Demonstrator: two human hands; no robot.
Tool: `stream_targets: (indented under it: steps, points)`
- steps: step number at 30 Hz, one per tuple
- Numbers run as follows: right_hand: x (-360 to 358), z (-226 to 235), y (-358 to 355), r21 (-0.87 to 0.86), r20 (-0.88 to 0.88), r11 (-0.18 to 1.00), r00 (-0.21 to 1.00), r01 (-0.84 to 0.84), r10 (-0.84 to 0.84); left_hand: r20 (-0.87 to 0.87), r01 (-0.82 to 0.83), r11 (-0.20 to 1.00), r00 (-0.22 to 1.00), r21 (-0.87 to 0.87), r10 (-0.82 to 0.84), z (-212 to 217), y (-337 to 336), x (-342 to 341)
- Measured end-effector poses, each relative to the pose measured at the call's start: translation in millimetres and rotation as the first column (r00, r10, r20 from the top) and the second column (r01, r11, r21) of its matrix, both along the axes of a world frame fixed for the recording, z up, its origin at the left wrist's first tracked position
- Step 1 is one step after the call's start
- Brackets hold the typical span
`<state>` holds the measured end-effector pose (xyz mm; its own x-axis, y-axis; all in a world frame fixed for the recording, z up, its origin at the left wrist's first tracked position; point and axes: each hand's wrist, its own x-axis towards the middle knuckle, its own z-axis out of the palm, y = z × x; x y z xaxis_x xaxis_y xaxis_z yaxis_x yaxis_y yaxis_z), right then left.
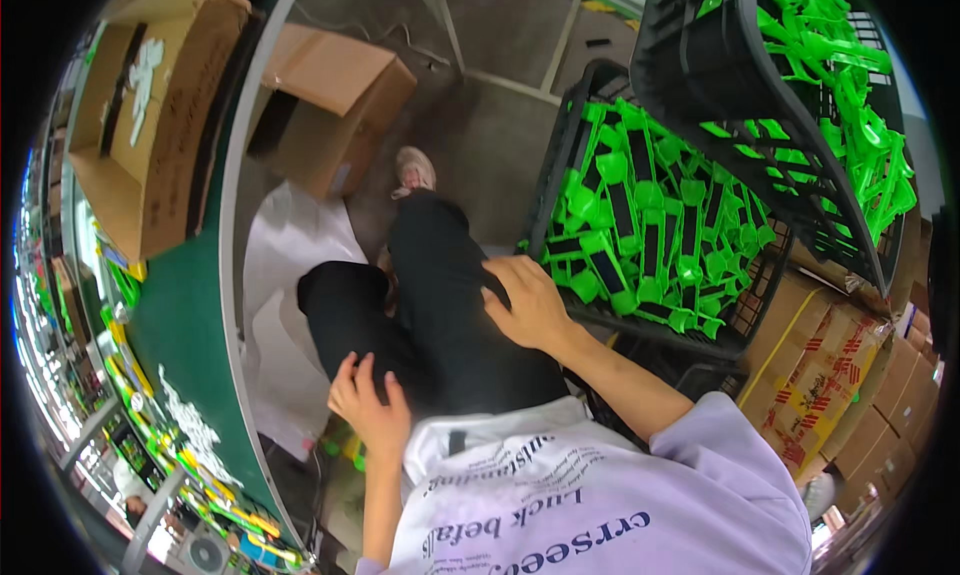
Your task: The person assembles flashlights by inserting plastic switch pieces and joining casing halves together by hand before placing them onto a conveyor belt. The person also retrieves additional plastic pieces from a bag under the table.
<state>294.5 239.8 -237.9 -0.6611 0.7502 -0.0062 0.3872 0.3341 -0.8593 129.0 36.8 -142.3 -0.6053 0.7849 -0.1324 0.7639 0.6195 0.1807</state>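
My left hand is at my left hip, beside my black trousers, fingers apart and loosely bent, with nothing seen in it. On my right thigh near the knee rests my right hand, open, fingers spread over the dark cloth and holding nothing. Right beside that hand stands a black plastic crate heaped with bright green plastic parts, several with dark strips. A second black crate, higher up and tilted, holds more green pieces.
Along my left runs a green tabletop with a pale metal edge. White bits and an open cardboard box lie on it. Another carton sits beyond my knees. A taped carton stands at right. White sheeting hangs beside my legs.
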Motion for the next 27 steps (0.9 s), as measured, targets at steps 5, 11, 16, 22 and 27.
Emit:
stream_targets:
  steps: [5,11,16,22,27]
  points:
    - [1,1,34,0.165,0.132,0.986,0.990,0.022,-0.044,0.011,0.019,0.999,1.000,0.049,-0.020,-45,82,-35]
    - [-21,-48,158,0.515,0.140,0.857,0.984,0.023,-0.111,0.142,0.227,0.969,0.960,0.101,-0.240,-134,175,-116]
    - [-28,-31,205,0.675,0.127,0.704,0.906,0.218,-0.403,0.632,0.555,0.831,0.639,0.016,-0.439,-286,299,-180]
    - [-14,-45,72,-0.009,0.467,0.930,0.824,0.367,-0.320,0.570,0.374,0.906,0.708,0.200,-0.418,-456,400,-90]
    - [-8,-82,20,-0.348,0.228,0.612,0.697,0.711,-0.680,0.706,0.077,0.921,0.618,0.383,-0.345,-507,422,32]
